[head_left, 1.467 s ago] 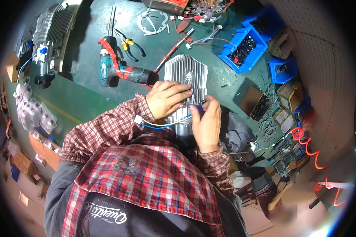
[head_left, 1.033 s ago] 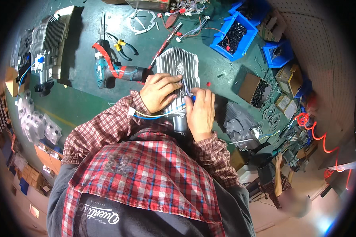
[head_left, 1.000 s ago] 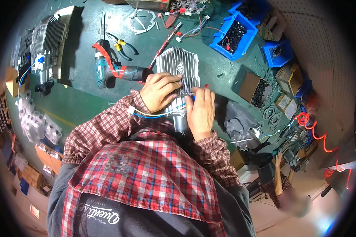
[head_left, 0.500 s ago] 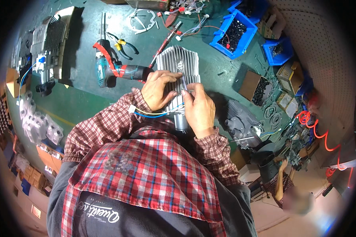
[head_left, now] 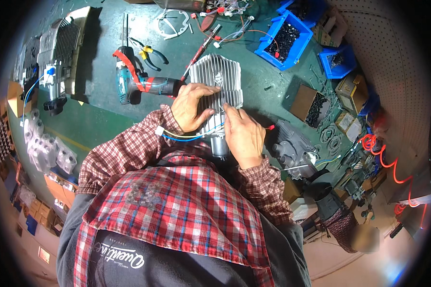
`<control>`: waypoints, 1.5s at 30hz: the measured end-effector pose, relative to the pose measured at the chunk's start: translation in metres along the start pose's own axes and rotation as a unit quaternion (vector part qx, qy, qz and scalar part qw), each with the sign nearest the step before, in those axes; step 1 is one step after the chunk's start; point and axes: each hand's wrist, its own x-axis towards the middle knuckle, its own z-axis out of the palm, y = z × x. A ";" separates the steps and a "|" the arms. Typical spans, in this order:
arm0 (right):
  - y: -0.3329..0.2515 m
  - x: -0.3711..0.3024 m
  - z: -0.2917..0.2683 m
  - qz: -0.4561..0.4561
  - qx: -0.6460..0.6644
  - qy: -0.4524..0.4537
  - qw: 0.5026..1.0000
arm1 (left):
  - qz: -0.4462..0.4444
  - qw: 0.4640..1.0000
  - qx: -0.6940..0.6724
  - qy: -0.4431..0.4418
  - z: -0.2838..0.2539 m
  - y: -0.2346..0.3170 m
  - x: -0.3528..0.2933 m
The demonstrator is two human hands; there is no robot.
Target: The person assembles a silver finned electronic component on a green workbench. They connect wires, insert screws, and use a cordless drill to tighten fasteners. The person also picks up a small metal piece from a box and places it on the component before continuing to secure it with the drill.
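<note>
A silver finned metal housing [head_left: 216, 71] lies on the bench in front of me, a cylindrical metal end [head_left: 219, 147] pointing toward my body. My left hand [head_left: 189, 109] grips its left side, the fingers across the fins and the thumb lower down. Over the lower right part of the fins is my right hand [head_left: 245, 136], its fingers closed together and pointing down at the metal; what they hold is hidden. A small red piece [head_left: 270, 127] sticks out beyond that hand's right side. White and blue wires with a white connector [head_left: 159, 130] cross below my left hand.
A cordless drill [head_left: 129, 83] and yellow-black pliers [head_left: 151, 55] lie left of the housing. Blue bins [head_left: 299, 55] and an open box [head_left: 304, 103] of dark small parts stand right. A grey motor-like casting [head_left: 292, 143] sits beside my right forearm. Another person [head_left: 342, 227] is at lower right.
My right hand has shifted slightly, its index finger now lower against the fins. The red piece has appeared beside it. My left hand stays put; the person at lower right has moved.
</note>
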 end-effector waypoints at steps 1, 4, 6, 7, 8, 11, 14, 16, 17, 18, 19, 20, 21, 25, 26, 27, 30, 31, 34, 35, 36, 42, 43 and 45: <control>0.001 -0.001 -0.001 -0.026 -0.026 0.000 0.999 | -0.001 1.000 0.004 -0.004 0.000 0.000 0.000; 0.009 -0.006 -0.006 -0.072 -0.033 -0.021 0.997 | -0.009 1.000 0.010 -0.016 -0.002 0.001 0.000; 0.015 -0.009 -0.006 -0.074 -0.030 -0.007 0.997 | -0.021 1.000 0.007 -0.022 -0.002 0.003 0.000; 0.017 -0.007 -0.011 -0.078 -0.061 0.001 0.995 | -0.033 0.999 0.014 -0.037 -0.004 0.005 0.001; 0.017 -0.005 -0.016 -0.082 -0.092 0.009 0.992 | -0.042 0.996 0.037 -0.069 -0.007 0.008 0.005; 0.018 -0.005 -0.002 0.014 -0.028 0.030 0.999 | -0.028 0.989 0.096 -0.111 -0.010 0.012 0.012; 0.013 -0.009 0.011 0.065 0.121 0.043 0.989 | -0.029 0.989 0.069 -0.125 -0.011 0.012 0.013; 0.016 -0.008 0.025 0.040 0.314 0.053 0.947 | -0.031 0.990 0.063 -0.121 -0.010 0.012 0.013; 0.017 -0.006 0.032 0.063 0.341 0.038 0.937 | -0.033 0.990 0.063 -0.120 -0.010 0.013 0.013; 0.018 -0.005 0.035 0.080 0.334 0.030 0.939 | -0.034 0.990 0.062 -0.118 -0.010 0.013 0.013; 0.018 -0.004 0.038 0.096 0.327 0.021 0.940 | -0.031 0.992 0.060 -0.109 -0.009 0.012 0.012; 0.019 -0.002 0.040 0.112 0.320 0.012 0.941 | -0.032 0.992 0.059 -0.112 -0.009 0.012 0.012; 0.021 -0.002 0.043 0.106 0.339 0.030 0.934 | -0.033 0.991 0.057 -0.114 -0.009 0.012 0.014; 0.027 0.001 0.051 0.202 0.428 0.009 0.881 | -0.050 0.990 0.056 -0.121 -0.008 0.013 0.015; 0.026 0.003 0.049 0.197 0.436 0.004 0.878 | -0.059 0.989 0.055 -0.123 -0.007 0.012 0.014; 0.023 0.003 0.044 0.216 0.509 -0.008 0.833 | -0.055 0.990 0.050 -0.116 -0.007 0.011 0.014; 0.021 0.008 0.038 0.236 0.557 -0.030 0.796 | -0.038 0.990 0.064 -0.117 -0.005 0.008 0.012; 0.027 0.005 0.045 0.220 0.469 -0.028 0.855 | -0.038 0.991 0.058 -0.111 -0.004 0.007 0.012; 0.032 0.000 0.053 0.208 0.357 -0.023 0.910 | -0.060 0.992 0.035 -0.105 -0.003 0.011 0.011; 0.030 0.001 0.052 0.211 0.348 -0.022 0.913 | -0.061 0.992 0.038 -0.103 -0.003 0.011 0.010; 0.029 0.002 0.052 0.210 0.379 -0.025 0.901 | -0.062 0.992 0.041 -0.102 -0.003 0.011 0.009; 0.025 0.011 0.048 0.242 0.475 -0.034 0.845 | -0.049 0.993 0.047 -0.097 -0.003 0.010 0.008; 0.024 0.013 0.045 0.251 0.494 -0.043 0.831 | -0.049 0.993 0.049 -0.096 -0.003 0.009 0.009; 0.021 0.016 0.039 0.267 0.531 -0.061 0.802 | -0.042 0.993 0.054 -0.092 -0.003 0.011 0.009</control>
